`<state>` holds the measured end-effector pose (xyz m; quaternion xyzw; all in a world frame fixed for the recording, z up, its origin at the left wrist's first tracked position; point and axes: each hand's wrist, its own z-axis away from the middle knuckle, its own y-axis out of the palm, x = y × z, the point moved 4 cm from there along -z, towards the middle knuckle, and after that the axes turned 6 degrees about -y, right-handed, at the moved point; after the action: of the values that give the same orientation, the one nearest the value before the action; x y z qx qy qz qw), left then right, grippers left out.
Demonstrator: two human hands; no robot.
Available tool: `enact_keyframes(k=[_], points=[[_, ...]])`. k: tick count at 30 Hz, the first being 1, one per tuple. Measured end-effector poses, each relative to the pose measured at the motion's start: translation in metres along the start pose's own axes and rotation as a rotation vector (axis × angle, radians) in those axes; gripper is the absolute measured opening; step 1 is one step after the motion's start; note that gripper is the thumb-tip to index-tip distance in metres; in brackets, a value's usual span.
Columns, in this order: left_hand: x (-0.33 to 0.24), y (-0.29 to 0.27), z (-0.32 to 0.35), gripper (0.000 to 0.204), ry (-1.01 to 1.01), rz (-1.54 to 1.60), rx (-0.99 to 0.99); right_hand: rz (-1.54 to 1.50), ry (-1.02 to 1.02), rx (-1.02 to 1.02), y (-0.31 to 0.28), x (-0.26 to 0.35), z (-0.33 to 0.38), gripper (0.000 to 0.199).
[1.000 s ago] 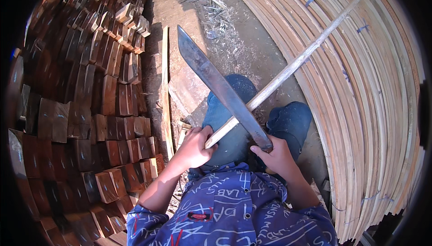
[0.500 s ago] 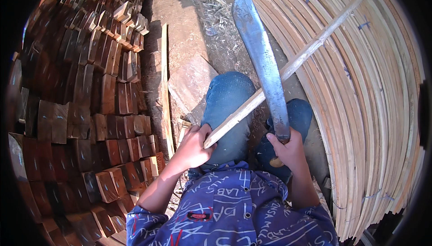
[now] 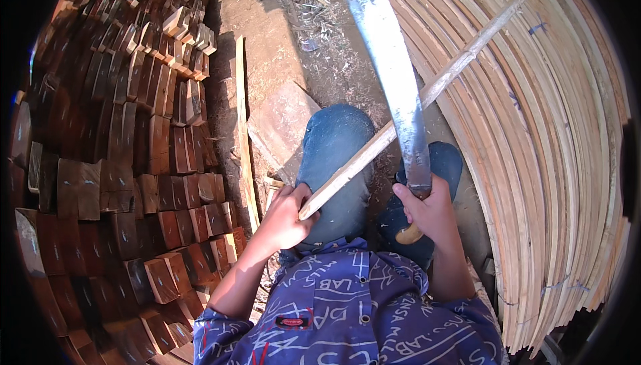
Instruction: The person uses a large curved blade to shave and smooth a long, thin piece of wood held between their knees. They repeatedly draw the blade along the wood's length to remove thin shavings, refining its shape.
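Observation:
My left hand (image 3: 286,217) is closed round the near end of a long, pale wooden stick (image 3: 359,160) beside my left knee. From there the stick slants up to the right, and its far end lies over the bundled strips. In my right hand (image 3: 427,211) is the handle of a machete (image 3: 395,65), its broad blade pointing away from me and shining brightly. The blade crosses above the stick; whether they touch I cannot tell. Part of the wooden handle shows below my right fingers.
Stacked wooden blocks (image 3: 80,188) rise along the left. Long, thin wooden strips (image 3: 527,138), tied in bundles, fill the right side. A narrow slat (image 3: 243,118) and a flat board (image 3: 284,119) lie on the ground ahead, with wood shavings (image 3: 314,15) beyond.
The machete has shifted slightly away from me and its blade has tilted, now catching bright light. My left hand keeps its hold on the stick, almost unmoved.

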<state>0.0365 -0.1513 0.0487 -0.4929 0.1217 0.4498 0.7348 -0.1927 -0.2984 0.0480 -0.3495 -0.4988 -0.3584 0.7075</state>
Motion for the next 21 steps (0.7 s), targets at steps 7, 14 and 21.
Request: enact_keyframes(k=[7,14,21], points=[[0.009,-0.002,-0.001,0.023,-0.029,-0.006,0.030,-0.092,0.178,0.196,0.001,0.007,0.005,0.020],[0.004,-0.002,-0.003,0.023,-0.012,0.009,0.050,-0.079,0.069,0.009,-0.019,0.005,-0.007,0.016],[0.012,-0.002,-0.004,0.023,0.019,-0.006,0.033,-0.052,0.164,0.092,-0.013,0.001,0.004,0.017]])
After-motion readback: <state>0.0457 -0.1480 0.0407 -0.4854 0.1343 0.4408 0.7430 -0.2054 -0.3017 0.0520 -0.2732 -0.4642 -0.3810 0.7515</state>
